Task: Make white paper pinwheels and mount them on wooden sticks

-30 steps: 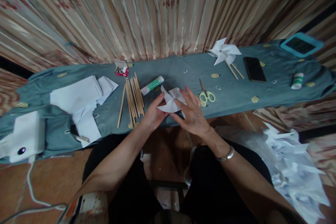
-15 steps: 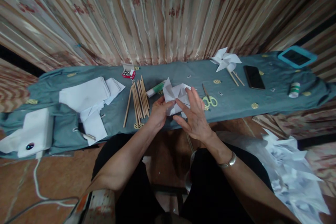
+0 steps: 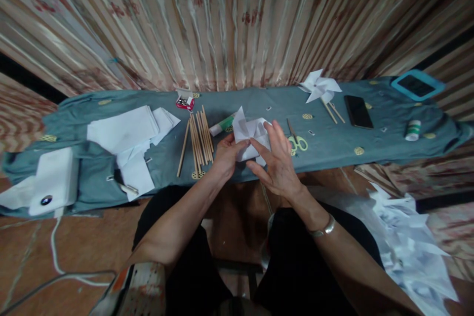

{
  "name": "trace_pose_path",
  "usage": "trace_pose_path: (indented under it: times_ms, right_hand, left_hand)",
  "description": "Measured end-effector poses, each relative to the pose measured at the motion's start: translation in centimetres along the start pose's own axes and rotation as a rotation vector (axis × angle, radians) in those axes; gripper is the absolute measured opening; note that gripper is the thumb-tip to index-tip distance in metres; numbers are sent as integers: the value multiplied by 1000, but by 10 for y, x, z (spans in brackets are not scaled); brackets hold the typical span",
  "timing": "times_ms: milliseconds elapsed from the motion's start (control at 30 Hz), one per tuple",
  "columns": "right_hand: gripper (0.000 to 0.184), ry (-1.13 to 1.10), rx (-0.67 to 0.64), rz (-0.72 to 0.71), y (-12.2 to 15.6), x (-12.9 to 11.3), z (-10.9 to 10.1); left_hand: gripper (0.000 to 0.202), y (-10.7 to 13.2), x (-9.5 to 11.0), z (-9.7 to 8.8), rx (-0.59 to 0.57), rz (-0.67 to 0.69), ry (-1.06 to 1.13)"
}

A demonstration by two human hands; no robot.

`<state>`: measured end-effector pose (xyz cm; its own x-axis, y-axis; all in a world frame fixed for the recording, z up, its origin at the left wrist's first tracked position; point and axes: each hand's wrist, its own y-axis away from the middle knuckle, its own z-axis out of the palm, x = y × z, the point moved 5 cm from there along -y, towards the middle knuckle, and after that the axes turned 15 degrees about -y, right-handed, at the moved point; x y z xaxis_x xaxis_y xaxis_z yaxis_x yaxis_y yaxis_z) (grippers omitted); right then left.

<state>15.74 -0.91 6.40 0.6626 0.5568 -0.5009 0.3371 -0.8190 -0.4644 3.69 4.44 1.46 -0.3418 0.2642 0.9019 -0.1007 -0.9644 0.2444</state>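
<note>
A white paper pinwheel (image 3: 254,131) with folded blades is held over the front edge of the cloth-covered table. My left hand (image 3: 226,157) pinches its left side, thumb near the centre. The forefinger of my right hand (image 3: 277,163) touches the paper by the centre; its other fingers are spread apart. Just left of the pinwheel lies a green-and-white glue stick (image 3: 222,125). Beside that are several wooden sticks (image 3: 200,140). Scissors (image 3: 298,142) with yellow-green handles rest to the right of my right hand.
White paper sheets (image 3: 122,128) and a white power bank (image 3: 55,177) are on the left. A red box of pins (image 3: 184,100) stands at the back. Finished pinwheels (image 3: 319,85), a black phone (image 3: 358,111), a blue-framed device (image 3: 418,84) and another glue stick (image 3: 413,130) lie right; more pinwheels (image 3: 411,247) fill a bag below.
The view has shifted slightly. My hands keep nearly the same hold on the paper pinwheel, with the right forefinger still at its centre.
</note>
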Motion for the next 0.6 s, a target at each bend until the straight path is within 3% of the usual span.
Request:
trace_pose_path:
  times_ms: [133, 267, 467, 600]
  right_hand:
    - [49, 0, 18, -18, -3, -3, -3]
    - [52, -51, 119, 20, -10, 4, -20]
    - [54, -280, 441, 237, -24, 48, -47]
    - [53, -515, 530, 404, -35, 74, -33]
  left_hand:
    - [40, -2, 1, -1, 20, 7, -8]
    - [38, -3, 3, -4, 53, 6, -8]
    - [40, -6, 18, -16, 124, 92, -4]
    - [36, -9, 49, -41, 183, 206, 27]
